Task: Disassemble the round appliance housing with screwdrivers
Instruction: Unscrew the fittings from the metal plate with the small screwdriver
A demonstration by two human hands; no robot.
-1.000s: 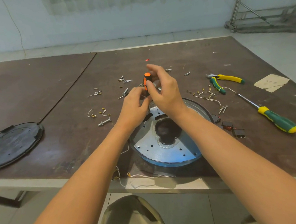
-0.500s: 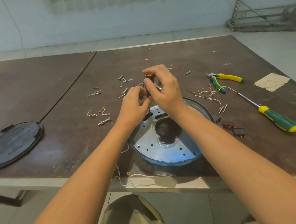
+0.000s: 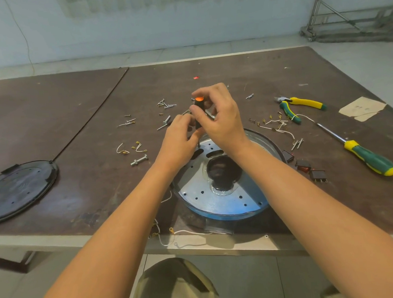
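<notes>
A round metal appliance housing (image 3: 219, 202) lies flat near the table's front edge, its blue-grey plate pierced with holes and a dark central opening. A small black screwdriver with an orange cap (image 3: 198, 113) stands upright on the plate's far rim. My right hand (image 3: 221, 117) grips its handle from above, fingers curled round the top. My left hand (image 3: 179, 140) pinches the lower shaft just above the plate. The tip is hidden behind my fingers.
Loose screws (image 3: 165, 104), a bolt (image 3: 139, 161) and short wire terminals (image 3: 274, 123) lie scattered around. Yellow-green pliers (image 3: 301, 105) and a green-yellow screwdriver (image 3: 368, 156) rest at the right, near dark switches (image 3: 307, 167). A black round cover (image 3: 18, 189) sits far left.
My right hand's fingers have shifted on the handle, first covering the orange cap, then uncovering it. The screwdriver stays upright in the same spot and my left hand has barely moved.
</notes>
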